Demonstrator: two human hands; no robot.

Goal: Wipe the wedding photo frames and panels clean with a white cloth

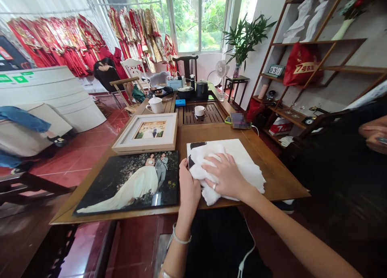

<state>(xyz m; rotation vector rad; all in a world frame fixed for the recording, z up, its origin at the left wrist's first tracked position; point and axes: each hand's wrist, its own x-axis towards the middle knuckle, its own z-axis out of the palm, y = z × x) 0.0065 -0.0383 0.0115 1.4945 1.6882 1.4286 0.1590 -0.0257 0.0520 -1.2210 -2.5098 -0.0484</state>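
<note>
A white fluffy cloth (208,159) lies bunched over a flat panel (238,149) with white and black areas, most of it hidden. My right hand (225,174), a ring on one finger, presses down on this cloth with its fingers bent into it. At the panel's left edge, my left hand (190,185) grips the side, its fingertips partly hidden. Just left of that hand lies a glossy wedding photo panel (130,183), showing a couple against dark foliage. Behind it sits a pale wooden picture frame (146,132) holding a smaller wedding photo.
The brown wooden table (272,181) carries a lidded white mug (155,104), a small white cup (199,110) on a slatted tea tray (208,118), a black kettle (201,90) and a cabled phone (240,121). At the right, another person's hand (375,134) shows.
</note>
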